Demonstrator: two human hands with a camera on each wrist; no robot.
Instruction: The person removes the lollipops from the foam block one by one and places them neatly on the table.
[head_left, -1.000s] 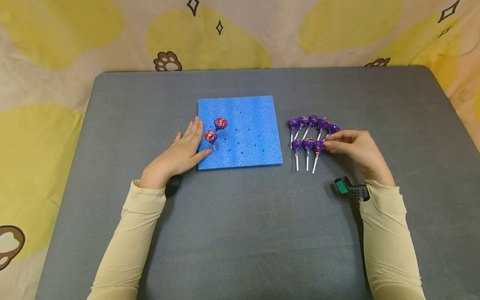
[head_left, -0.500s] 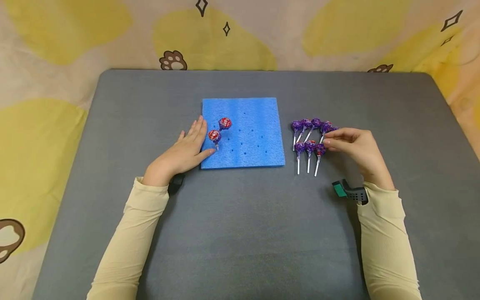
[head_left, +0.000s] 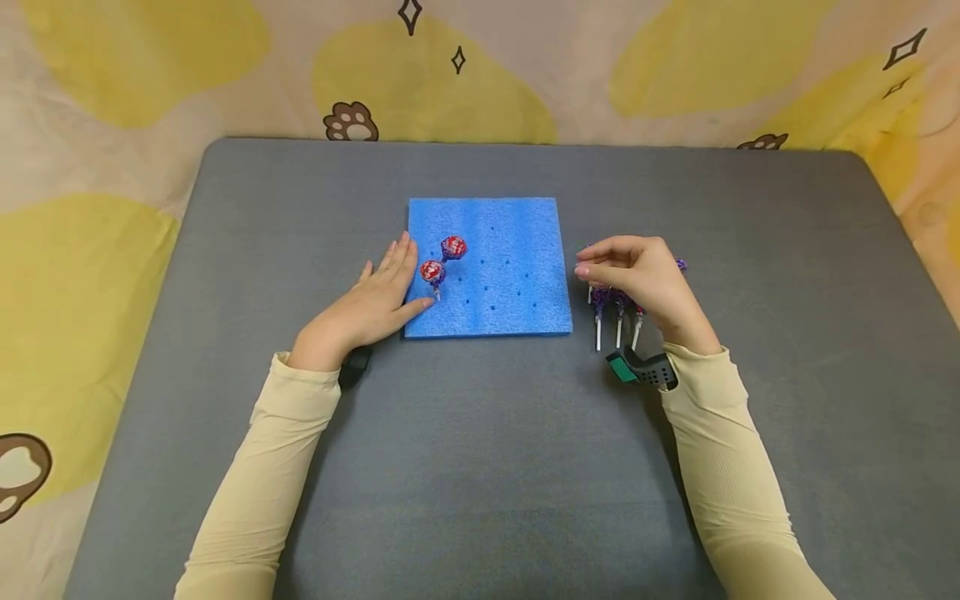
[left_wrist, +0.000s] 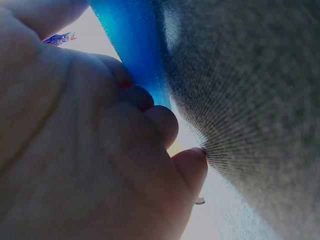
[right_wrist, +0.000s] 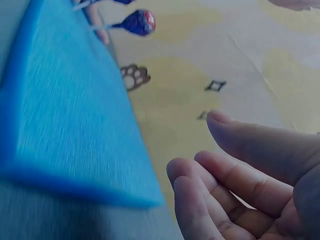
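Observation:
A blue foam board (head_left: 517, 250) dotted with small holes lies on the table. Two lollipops in red and purple wrappers stand stuck in its left part, a rear lollipop (head_left: 453, 247) and a front lollipop (head_left: 432, 272). My left hand (head_left: 360, 310) rests with straight fingers along the board's left edge, its thumb on the front corner area. Over a group of purple-wrapped lollipops (head_left: 599, 302) to the right of the board hovers my right hand (head_left: 645, 279), covering most of them. Its thumb and fingers stand apart with nothing between them in the right wrist view.
The grey table (head_left: 480, 450) carries the board and the lollipops. Behind its far edge hangs a cream cloth (head_left: 570, 50) with yellow patches and paw prints. Black straps with a green-faced device (head_left: 624, 368) sit on the right wrist.
My right hand has moved left, from the right end of the lollipop group to above it. The left hand stays at the board's edge. The head view has shifted slightly.

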